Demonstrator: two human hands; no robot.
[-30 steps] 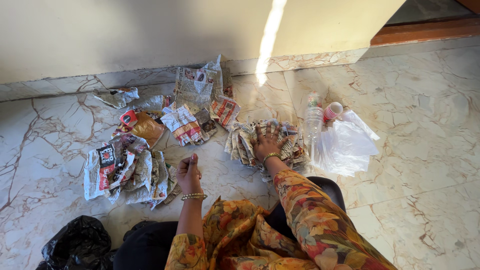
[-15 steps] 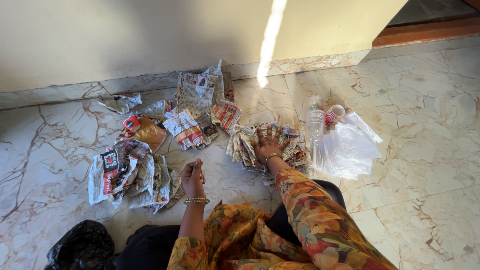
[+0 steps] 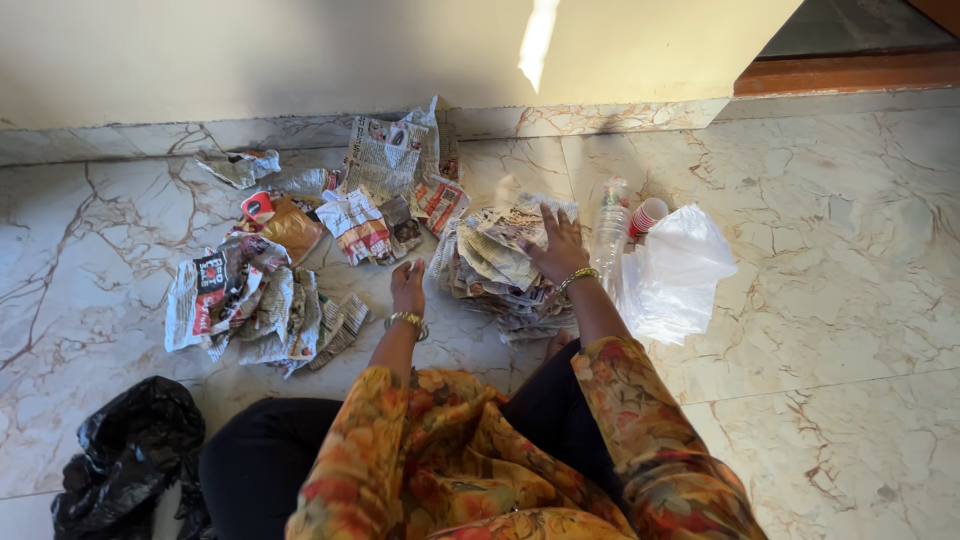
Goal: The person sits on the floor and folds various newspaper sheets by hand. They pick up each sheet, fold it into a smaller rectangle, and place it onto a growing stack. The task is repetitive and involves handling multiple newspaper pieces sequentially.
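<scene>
My right hand [image 3: 560, 245] lies flat, fingers spread, on the flattened stack of crumpled newspaper sheets [image 3: 497, 265] on the marble floor [image 3: 850, 250]. My left hand [image 3: 407, 288] is loosely curled, empty, just beside the stack. Best to press evenly from the middle outward and keep clear of the clear plastic bottle [image 3: 609, 235] close by.

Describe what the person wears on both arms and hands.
Both arms have loose sleeves of floral cloth in orange, yellow and red, ending short of the wrists. The left hand has a gold bangle at the wrist; the right hand has a gold bangle too. No gloves, and no rings can be made out.
</scene>
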